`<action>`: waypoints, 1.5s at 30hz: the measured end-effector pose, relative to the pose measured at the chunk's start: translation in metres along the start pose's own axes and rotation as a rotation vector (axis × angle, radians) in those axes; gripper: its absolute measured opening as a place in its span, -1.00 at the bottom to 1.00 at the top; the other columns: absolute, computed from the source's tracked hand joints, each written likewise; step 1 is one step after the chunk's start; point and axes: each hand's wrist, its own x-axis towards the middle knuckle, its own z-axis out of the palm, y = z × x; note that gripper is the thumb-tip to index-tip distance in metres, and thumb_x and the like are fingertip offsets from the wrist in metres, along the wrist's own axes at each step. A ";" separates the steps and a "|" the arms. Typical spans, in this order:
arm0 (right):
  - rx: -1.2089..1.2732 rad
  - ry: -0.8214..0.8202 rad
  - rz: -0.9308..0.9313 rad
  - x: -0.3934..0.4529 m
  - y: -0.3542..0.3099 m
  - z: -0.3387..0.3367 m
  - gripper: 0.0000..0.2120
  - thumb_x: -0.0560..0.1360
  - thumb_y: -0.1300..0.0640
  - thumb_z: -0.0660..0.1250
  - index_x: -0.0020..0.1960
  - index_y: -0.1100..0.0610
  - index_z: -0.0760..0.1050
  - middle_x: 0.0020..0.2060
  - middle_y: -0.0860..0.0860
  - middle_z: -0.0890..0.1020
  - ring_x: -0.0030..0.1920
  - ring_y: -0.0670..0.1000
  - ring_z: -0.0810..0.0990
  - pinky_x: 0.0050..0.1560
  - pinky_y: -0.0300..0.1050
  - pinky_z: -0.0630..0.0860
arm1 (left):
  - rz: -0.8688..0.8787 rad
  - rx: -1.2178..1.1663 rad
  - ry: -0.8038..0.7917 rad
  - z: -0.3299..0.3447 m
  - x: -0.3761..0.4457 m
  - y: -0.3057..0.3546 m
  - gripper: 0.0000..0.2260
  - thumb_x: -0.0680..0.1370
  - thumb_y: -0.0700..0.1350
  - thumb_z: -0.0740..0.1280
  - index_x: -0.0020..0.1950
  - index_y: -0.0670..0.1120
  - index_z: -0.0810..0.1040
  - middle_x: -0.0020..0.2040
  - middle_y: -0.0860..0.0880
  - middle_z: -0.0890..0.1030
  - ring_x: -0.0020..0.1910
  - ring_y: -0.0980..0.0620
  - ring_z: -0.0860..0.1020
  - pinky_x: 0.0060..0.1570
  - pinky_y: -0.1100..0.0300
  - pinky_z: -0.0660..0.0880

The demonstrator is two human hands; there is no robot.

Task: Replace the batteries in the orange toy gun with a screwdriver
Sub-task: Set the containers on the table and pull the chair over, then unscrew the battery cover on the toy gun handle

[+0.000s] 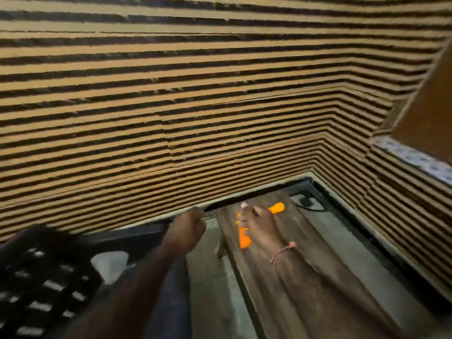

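Note:
The orange toy gun (244,237) lies on a dark wooden table (305,277) near its far end. Its barrel end shows at the upper right of my right hand, its grip at the lower left. My right hand (256,225) lies over the gun's middle with fingers curled round it. My left hand (189,228) hovers left of the table's edge, its fingers curled on a thin metal screwdriver (208,217) whose shaft pokes out to the right. The frame is blurred, so the tool's tip is unclear.
A slatted wood wall fills the view above and to the right. A black lattice chair (41,277) stands at the lower left, with a white object (110,265) beside it. A black cable (308,205) lies on the floor past the table's far end.

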 end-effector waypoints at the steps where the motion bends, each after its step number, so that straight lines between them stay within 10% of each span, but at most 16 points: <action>1: 0.012 0.035 0.029 0.002 0.001 -0.012 -0.71 0.60 0.09 0.27 -0.28 0.13 0.47 -0.47 -0.01 0.48 -0.51 -0.11 0.42 -0.53 -0.29 0.30 | 0.040 -0.007 -0.009 0.008 0.009 0.011 -0.91 0.58 -0.08 0.29 0.05 0.10 0.52 -0.17 -0.01 0.62 -0.19 -0.02 0.61 -0.19 0.09 0.57; 6: -0.010 0.175 0.079 0.011 0.011 -0.081 -0.72 0.60 0.03 0.22 -0.22 0.11 0.53 -0.29 0.07 0.62 -0.28 0.02 0.57 -0.16 -0.05 0.52 | 0.167 -0.057 -0.140 0.065 0.043 0.073 -0.92 0.55 -0.13 0.29 0.01 -0.03 0.56 -0.31 0.01 0.60 -0.35 0.03 0.58 -0.32 0.15 0.51; 11: 0.121 0.355 0.091 0.025 0.023 -0.137 -0.73 0.59 0.04 0.28 -0.24 0.13 0.54 -0.39 0.03 0.55 -0.44 -0.06 0.47 -0.46 -0.24 0.34 | 0.301 -0.064 -0.215 0.109 0.067 0.128 -0.83 0.56 -0.14 0.30 0.09 0.10 0.49 -0.15 0.01 0.66 -0.35 0.17 0.53 -0.36 0.39 0.39; 18: 0.142 0.427 0.156 0.019 0.039 -0.187 -0.73 0.61 0.04 0.25 -0.14 0.22 0.53 -0.31 0.10 0.57 -0.32 -0.01 0.51 -0.41 -0.23 0.40 | 0.406 -0.096 -0.336 0.178 0.095 0.161 -0.67 0.41 -0.02 0.24 0.15 -0.01 0.54 -0.14 -0.02 0.64 -0.12 -0.03 0.62 -0.04 -0.01 0.56; 26: 0.065 0.663 0.175 0.019 0.071 -0.231 -0.67 0.61 0.08 0.24 -0.29 0.17 0.47 -0.41 0.05 0.51 -0.40 -0.03 0.45 -0.42 -0.24 0.36 | 0.519 -0.164 -0.589 0.246 0.119 0.241 -0.69 0.53 -0.22 0.28 0.23 0.05 0.46 -0.10 -0.02 0.62 -0.22 0.09 0.55 -0.28 0.36 0.44; 37: 0.300 1.096 0.529 0.039 0.147 -0.197 -0.69 0.61 0.16 0.25 -0.31 0.16 0.37 -0.47 0.06 0.35 -0.53 -0.05 0.32 -0.54 -0.32 0.17 | 0.616 -0.097 -1.049 0.328 0.173 0.214 -0.72 0.53 -0.23 0.30 0.21 -0.02 0.52 -0.07 0.02 0.63 -0.18 0.04 0.60 -0.29 0.33 0.46; 45: 0.326 1.238 0.581 0.063 0.209 -0.169 -0.67 0.58 0.11 0.30 -0.35 0.15 0.40 -0.42 0.10 0.46 -0.40 0.03 0.41 -0.45 -0.21 0.28 | 0.484 -0.045 -1.061 0.369 0.204 0.144 -0.72 0.51 -0.30 0.26 0.18 -0.10 0.55 0.01 -0.03 0.60 -0.11 0.04 0.60 -0.21 0.35 0.44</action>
